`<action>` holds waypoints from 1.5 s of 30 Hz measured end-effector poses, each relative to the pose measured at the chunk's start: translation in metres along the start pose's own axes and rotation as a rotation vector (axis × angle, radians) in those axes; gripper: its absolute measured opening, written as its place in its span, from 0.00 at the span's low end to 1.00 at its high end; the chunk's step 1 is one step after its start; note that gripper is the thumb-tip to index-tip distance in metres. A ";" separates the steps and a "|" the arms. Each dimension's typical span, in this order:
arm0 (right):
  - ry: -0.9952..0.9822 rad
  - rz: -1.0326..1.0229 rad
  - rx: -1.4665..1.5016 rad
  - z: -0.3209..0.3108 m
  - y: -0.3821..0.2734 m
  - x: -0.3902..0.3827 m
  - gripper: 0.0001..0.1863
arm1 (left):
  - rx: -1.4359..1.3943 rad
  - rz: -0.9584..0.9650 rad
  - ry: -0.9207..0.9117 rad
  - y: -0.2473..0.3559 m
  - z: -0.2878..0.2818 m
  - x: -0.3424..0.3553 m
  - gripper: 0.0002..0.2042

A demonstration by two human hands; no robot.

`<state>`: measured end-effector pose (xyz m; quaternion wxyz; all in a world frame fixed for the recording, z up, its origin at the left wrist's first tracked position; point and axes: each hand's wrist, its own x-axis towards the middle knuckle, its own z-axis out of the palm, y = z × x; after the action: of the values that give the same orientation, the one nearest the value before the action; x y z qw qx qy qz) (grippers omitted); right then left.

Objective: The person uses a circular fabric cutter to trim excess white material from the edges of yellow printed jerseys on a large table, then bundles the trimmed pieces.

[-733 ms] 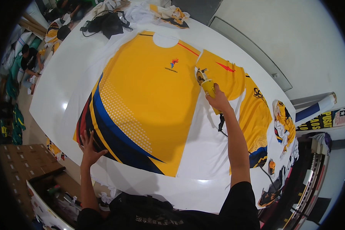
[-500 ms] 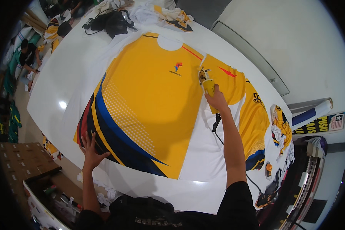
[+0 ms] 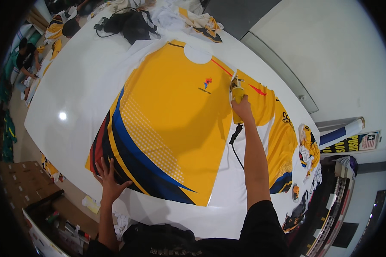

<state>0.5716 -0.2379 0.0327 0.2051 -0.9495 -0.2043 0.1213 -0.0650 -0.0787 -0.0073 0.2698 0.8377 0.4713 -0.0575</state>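
Observation:
A yellow jersey front panel (image 3: 171, 107) with blue, black and red stripes lies flat on white sheet material. My right hand (image 3: 243, 107) is wrapped round a yellow electric rotary fabric cutter (image 3: 238, 93). Its head sits at the panel's right edge, near the armhole and beside a smaller yellow piece (image 3: 261, 100); the blade itself is too small to make out. A black cord (image 3: 234, 143) trails from the cutter toward me. My left hand (image 3: 110, 184) lies with fingers spread on the striped lower left corner of the panel.
The white table (image 3: 60, 141) carries a black bag (image 3: 135, 25) and fabric scraps (image 3: 201, 23) at the far end. More scraps (image 3: 309, 145) are heaped along the right edge. Cardboard boxes (image 3: 25, 184) stand lower left. Another person (image 3: 26, 60) sits at far left.
My right hand has moved the cutter slightly farther away from me along the panel's right edge. My left hand stays on the striped corner. The whole view has shifted a little.

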 end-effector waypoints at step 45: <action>-0.170 0.251 1.240 -0.008 0.034 -0.208 0.29 | 0.204 0.049 0.141 -0.040 -0.078 0.093 0.41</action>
<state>0.4010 -0.3597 0.0551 0.6839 -0.6580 0.0012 0.3152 -0.0596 0.0480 0.0106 0.1506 0.8740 0.4602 -0.0393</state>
